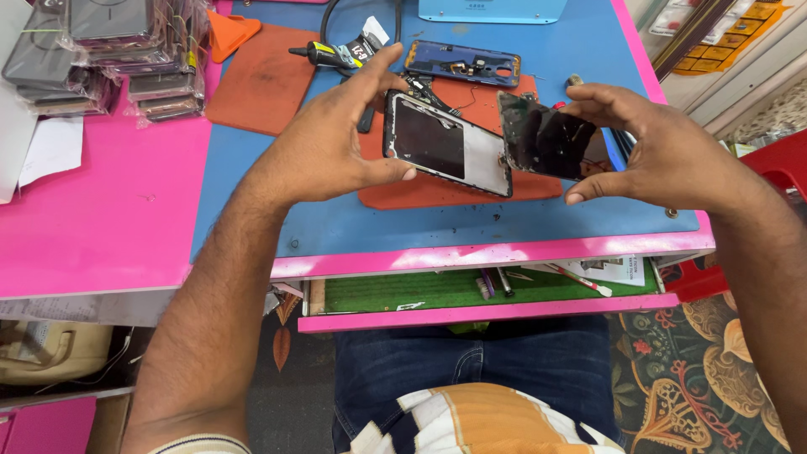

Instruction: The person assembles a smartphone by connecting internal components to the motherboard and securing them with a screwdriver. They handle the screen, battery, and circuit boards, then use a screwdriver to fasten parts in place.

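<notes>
My left hand grips a phone frame with a dark inner face by its left edge, thumb below and fingers above. My right hand holds a cracked black screen panel by its right side. The two parts are held apart above an orange work mat, meeting near one edge. A blue phone back cover lies behind them on the blue table top.
A black glue tube and cable lie at the back. A second orange mat is at left. Wrapped phone parts are stacked on the pink surface. An open drawer with small tools sits below the table edge.
</notes>
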